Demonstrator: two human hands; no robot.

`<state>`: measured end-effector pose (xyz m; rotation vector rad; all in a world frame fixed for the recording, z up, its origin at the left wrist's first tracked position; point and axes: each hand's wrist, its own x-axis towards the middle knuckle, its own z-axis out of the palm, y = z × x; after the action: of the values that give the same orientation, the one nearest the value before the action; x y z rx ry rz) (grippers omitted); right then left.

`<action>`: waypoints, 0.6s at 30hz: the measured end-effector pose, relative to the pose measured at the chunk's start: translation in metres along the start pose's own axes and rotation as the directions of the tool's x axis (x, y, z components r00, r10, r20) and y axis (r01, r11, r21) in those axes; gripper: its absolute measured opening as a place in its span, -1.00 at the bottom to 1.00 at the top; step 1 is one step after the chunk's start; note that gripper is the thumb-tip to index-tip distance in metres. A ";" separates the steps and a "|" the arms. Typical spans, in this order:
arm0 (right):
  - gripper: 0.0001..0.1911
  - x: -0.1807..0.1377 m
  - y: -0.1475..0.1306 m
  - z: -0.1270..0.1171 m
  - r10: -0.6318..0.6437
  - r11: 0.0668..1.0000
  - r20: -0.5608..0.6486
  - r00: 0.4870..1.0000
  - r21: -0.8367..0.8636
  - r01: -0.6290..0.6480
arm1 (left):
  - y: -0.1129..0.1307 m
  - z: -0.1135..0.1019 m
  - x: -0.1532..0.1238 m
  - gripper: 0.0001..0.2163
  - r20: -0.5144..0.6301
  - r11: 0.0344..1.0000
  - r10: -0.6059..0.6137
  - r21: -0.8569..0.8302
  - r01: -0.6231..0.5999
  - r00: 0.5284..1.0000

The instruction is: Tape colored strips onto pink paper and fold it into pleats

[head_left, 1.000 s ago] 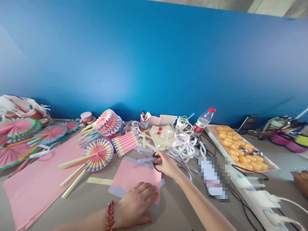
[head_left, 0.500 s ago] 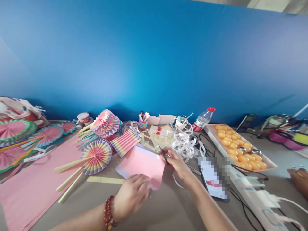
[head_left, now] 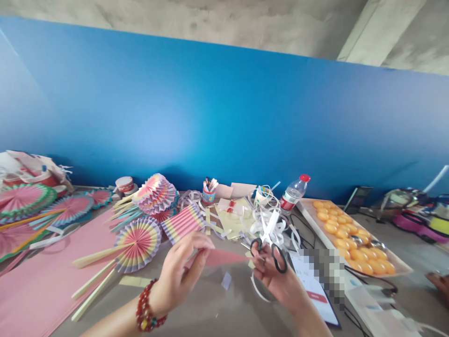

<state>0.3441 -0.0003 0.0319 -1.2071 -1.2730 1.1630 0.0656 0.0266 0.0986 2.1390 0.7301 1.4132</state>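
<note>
My left hand (head_left: 185, 269), with a red bead bracelet on its wrist, pinches a sheet of pink paper (head_left: 224, 258). The sheet is seen nearly edge-on, and its left end is hidden by my fingers. Its right end reaches close to the fingers of my right hand (head_left: 277, 281); whether they touch it I cannot tell. Scissors (head_left: 269, 229) with black handles are in my right hand, blades apart and pointing up and away. Below the sheet shows a small lilac paper scrap (head_left: 226, 281).
Pleated paper fans (head_left: 138, 243) and large pink sheets (head_left: 38, 281) lie at left. A folded striped paper (head_left: 184, 222), a cup of pens (head_left: 209, 193) and white strips stand behind. To the right are a bottle (head_left: 293, 194), a phone (head_left: 321, 299) and a tray (head_left: 315, 224) of orange balls.
The pink paper has gone from facing me to nearly edge-on. The scissors have left its edge and now point upward with blades apart. A lilac scrap has appeared. My view has tilted up.
</note>
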 end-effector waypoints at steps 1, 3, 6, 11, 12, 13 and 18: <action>-0.51 -0.001 -0.004 -0.005 0.007 1.000 -0.037 0.999 0.028 -0.006 | 0.001 -0.002 0.007 -0.88 0.009 0.999 -0.050 -0.011 0.050 0.999; -0.59 -0.003 -0.016 -0.015 -0.026 1.000 -0.091 0.995 0.001 0.026 | 0.004 -0.006 0.019 -0.87 0.047 0.987 -0.152 -0.036 0.154 0.987; -0.56 -0.002 -0.042 -0.019 -0.148 0.981 -0.082 0.986 -0.136 0.136 | 0.008 -0.008 0.033 -0.83 0.088 0.960 -0.262 -0.074 0.269 0.961; -0.57 0.003 -0.075 0.003 -0.096 0.942 0.133 0.986 -0.309 0.133 | 0.010 -0.003 0.044 -0.84 0.118 0.939 -0.311 -0.115 0.324 0.943; -0.54 0.005 -0.076 0.009 -0.077 0.946 0.159 0.984 -0.301 0.122 | 0.010 -0.001 0.046 -0.85 0.128 0.940 -0.308 -0.109 0.322 0.943; -0.50 0.006 -0.076 0.015 -0.064 0.955 0.183 0.981 -0.274 0.114 | 0.009 0.000 0.047 -0.86 0.136 0.943 -0.304 -0.097 0.318 0.943; -0.33 0.006 -0.065 0.032 -0.035 0.989 0.231 0.972 -0.134 0.068 | 0.009 0.005 0.053 -0.89 0.150 0.948 -0.299 -0.063 0.311 0.942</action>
<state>0.3088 0.0026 0.0951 -1.1592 -1.5731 1.2163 0.0890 0.0545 0.1381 1.9355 0.8855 1.1012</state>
